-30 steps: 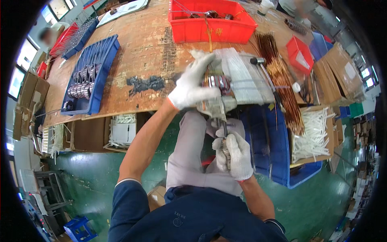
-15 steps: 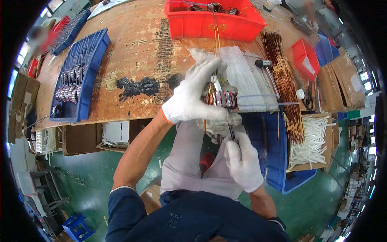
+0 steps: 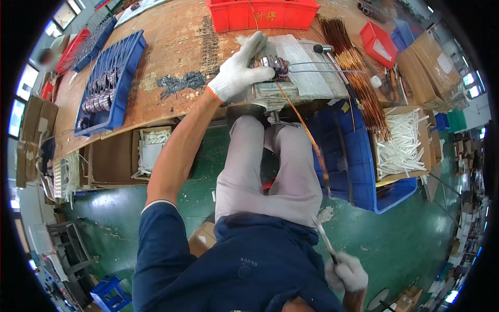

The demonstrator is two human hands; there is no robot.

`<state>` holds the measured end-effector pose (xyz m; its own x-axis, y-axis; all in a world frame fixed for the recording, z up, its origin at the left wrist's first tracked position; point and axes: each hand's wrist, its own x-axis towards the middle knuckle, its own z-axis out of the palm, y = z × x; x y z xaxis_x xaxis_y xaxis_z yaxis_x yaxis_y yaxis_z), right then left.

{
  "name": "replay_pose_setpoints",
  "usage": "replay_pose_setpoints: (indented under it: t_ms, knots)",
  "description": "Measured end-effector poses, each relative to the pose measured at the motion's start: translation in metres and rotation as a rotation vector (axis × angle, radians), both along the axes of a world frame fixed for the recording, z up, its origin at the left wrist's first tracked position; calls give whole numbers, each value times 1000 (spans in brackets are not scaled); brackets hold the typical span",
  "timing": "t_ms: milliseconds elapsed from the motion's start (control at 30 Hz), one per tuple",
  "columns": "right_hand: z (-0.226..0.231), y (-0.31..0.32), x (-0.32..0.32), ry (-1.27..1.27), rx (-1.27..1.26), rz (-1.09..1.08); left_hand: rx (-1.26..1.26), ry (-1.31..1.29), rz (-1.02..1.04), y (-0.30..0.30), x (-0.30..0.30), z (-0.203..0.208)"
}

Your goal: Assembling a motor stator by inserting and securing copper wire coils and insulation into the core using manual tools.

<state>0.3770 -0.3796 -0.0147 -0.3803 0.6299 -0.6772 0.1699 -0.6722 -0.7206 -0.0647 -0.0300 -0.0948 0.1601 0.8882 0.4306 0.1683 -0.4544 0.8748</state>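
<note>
At the table's front edge sits a ring-shaped coil point(image 3: 275, 66) wound with dark and copper wire. My left hand point(image 3: 241, 70), in a white glove, grips its left side, the thumb pressed on it and the fingers reaching past it. A copper wire point(image 3: 301, 119) runs down from the coil over my right leg. Low at the right, my gloved right hand point(image 3: 347, 273) is closed round the dark handle of a metal-shafted hand tool point(image 3: 325, 236). Motion blurs it, and I cannot tell whether its tip touches the wire. A metal clamp point(image 3: 275, 117) shows under the coil.
A blue tray point(image 3: 119, 99) of finished coils lies left; a red bin point(image 3: 265, 18) stands behind. Right are a hammer-like tool point(image 3: 338, 73), a bundle of copper wires point(image 3: 364, 88), a blue crate point(image 3: 345, 161) and a box of white tubes point(image 3: 400, 143).
My right hand has swung from beside the coil down to the lower right with the tool. The copper wire now stretches downward. My left hand stays at the coil; the view has shifted.
</note>
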Motion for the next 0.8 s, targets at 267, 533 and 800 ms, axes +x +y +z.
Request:
replay_pose_setpoints:
  t_ms: [267,533,800]
  knots:
    - [-4,38,-45,-144,220,-161,-43,-106,-59,0,3,9]
    - [-48,182,-199,412,111,-235,-170,141,209,72,-3,24]
    - [-21,265,-210,198,246,-110,17,611,356,124,14,30]
